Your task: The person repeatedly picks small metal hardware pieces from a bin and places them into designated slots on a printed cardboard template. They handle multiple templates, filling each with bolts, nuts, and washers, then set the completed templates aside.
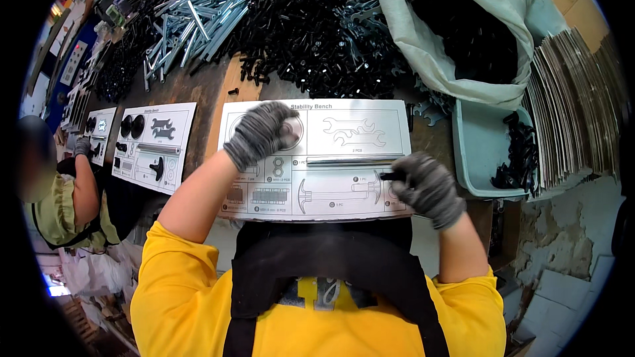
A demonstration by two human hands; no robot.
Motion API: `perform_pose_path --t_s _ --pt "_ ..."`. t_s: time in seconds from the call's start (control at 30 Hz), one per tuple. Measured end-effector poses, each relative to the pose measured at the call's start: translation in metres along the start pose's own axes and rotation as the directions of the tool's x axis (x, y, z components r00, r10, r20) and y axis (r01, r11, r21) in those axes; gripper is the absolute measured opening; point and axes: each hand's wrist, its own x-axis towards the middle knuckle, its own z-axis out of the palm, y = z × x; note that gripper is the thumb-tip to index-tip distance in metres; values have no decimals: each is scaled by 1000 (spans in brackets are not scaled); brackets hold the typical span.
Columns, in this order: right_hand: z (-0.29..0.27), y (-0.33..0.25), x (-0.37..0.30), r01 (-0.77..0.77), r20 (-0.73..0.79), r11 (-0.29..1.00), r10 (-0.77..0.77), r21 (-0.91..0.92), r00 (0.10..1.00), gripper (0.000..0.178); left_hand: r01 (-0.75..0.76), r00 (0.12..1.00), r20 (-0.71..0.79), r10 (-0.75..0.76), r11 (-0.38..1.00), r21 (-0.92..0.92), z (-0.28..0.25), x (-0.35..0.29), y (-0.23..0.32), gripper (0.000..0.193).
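A white printed card (311, 192) lies in front of me, with outlines of wrenches, a round disc and T-shaped handles. Along its middle row rests a shiny metal tube (350, 161). My left hand (264, 132), in a grey knitted glove, is over the round outline at the card's upper left. Its fingers are curled together, and whatever they may hold is hidden. At the card's right edge my right hand (428, 188), gloved alike, is closed on a black part (391, 176) that sticks out leftward past the fingertips. Most of that part is covered by the glove.
Heaped behind the card are metal tubes (205, 16), black bolts (291, 46) and wrenches (360, 6). A white sack (423, 33) of black parts, a pale green bin (473, 152) and stacked cardboard (575, 106) stand right. Leftward, a co-worker's gloved hand (82, 147) nears filled cards (155, 145).
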Motion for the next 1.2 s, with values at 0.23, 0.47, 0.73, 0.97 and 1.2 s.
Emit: perform_pose_path --t_s 0.23,0.47,0.73,0.97,1.2 --pt "35 -23 2 -141 183 959 189 -245 965 26 -25 1000 0 27 917 399 16 -10 -26 56" --pt "30 -28 2 -75 223 977 120 -200 967 30 3 1000 -19 5 927 374 16 -10 -23 58" --pt "34 -29 -7 157 114 957 -133 -243 985 34 43 998 -62 -23 937 346 18 -10 -23 58" --pt "48 -28 -3 84 21 963 -81 -256 996 23 53 996 -80 -25 929 367 20 -11 -23 57" --pt "39 -23 -1 91 -143 974 -122 -207 982 25 42 996 -92 -8 923 382 23 -11 -25 55"
